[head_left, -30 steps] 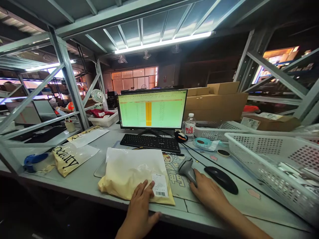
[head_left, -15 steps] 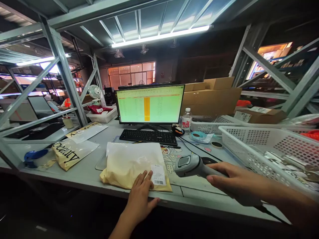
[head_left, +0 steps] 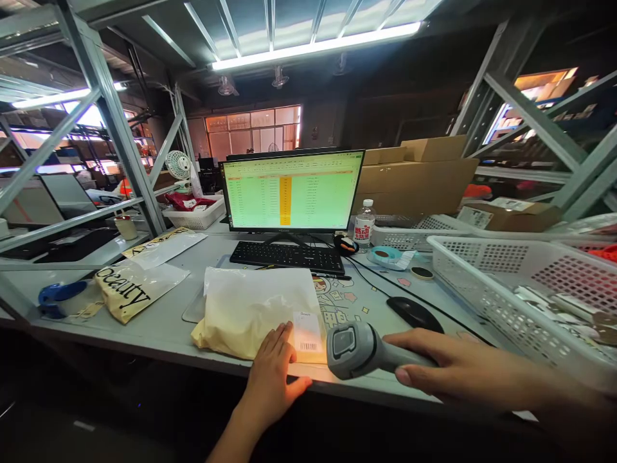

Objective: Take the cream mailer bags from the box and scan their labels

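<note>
Right fingers (head_left: pixel 418 337) grip a scanner (head_left: pixel 354 348); left fingers (head_left: pixel 276 339) lie outstretched on the parcel (head_left: pixel 258 308) beside its label (head_left: pixel 307 329); rear basket (head_left: pixel 195 220) holds something red (head_left: pixel 186 201).

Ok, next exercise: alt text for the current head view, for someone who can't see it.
A right hand points a grey scanner at the barcode label on a package that the left hand touches; behind are a keyboard and lit monitor.

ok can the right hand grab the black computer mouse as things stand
Probably not: the right hand is taken up holding the barcode scanner. Otherwise the black computer mouse looks near enough, just beyond that hand with nothing visible on top.
</note>
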Action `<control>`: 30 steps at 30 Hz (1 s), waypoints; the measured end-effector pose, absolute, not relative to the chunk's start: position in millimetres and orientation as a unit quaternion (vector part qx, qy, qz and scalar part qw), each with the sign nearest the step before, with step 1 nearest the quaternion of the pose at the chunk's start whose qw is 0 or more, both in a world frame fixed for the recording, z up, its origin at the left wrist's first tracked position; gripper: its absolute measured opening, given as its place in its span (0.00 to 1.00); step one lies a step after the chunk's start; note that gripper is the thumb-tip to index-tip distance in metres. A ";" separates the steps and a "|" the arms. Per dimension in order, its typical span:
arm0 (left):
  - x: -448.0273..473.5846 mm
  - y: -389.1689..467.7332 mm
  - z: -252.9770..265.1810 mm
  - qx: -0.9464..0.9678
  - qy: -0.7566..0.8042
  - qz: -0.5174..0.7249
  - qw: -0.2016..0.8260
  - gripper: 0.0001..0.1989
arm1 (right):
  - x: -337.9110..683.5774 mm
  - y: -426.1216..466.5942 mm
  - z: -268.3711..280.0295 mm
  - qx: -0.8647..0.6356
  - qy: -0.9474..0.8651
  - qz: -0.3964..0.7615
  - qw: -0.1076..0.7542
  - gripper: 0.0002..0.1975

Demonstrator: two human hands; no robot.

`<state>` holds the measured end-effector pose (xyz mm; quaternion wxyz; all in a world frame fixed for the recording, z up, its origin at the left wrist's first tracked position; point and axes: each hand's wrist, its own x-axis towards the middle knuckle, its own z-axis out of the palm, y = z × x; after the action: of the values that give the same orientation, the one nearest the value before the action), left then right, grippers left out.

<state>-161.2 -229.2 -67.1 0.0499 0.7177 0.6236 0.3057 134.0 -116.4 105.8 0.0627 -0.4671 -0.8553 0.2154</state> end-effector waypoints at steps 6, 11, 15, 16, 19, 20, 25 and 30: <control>-161.1 -231.1 -62.9 0.723 0.624 0.293 0.050 0.18 | 124.5 -120.3 98.0 -0.495 -0.794 0.352 -0.026 0.47; -160.6 -230.4 -62.7 0.722 0.623 0.295 0.055 0.18 | 117.1 -96.0 63.3 -0.485 -0.834 0.248 0.084 0.41; -159.8 -230.3 -63.4 0.719 0.629 0.291 0.060 0.18 | 111.4 -71.7 19.9 -0.528 -0.831 0.143 0.104 0.37; -159.6 -230.4 -63.8 0.718 0.629 0.291 0.059 0.18 | 110.0 -68.5 8.7 -0.541 -0.826 0.125 0.100 0.37; -159.1 -230.4 -66.1 0.716 0.630 0.295 0.053 0.18 | 106.9 -66.9 -19.6 -0.557 -0.820 0.084 0.103 0.37; -159.1 -230.3 -67.2 0.715 0.630 0.298 0.051 0.18 | 106.7 -67.6 -25.6 -0.556 -0.821 0.077 0.106 0.37; -159.6 -229.5 -72.2 0.717 0.628 0.298 0.043 0.17 | 125.8 -51.5 -22.7 -0.537 -0.831 0.050 0.139 0.35; -161.3 -229.0 -74.0 0.719 0.630 0.290 0.043 0.15 | 176.2 -3.2 -15.7 -0.528 -0.822 -0.012 0.214 0.34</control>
<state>-161.3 -229.0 -74.0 0.0430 0.7193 0.6299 0.2899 176.2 -3.2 -15.7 0.2138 -0.5284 -0.8215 -0.0118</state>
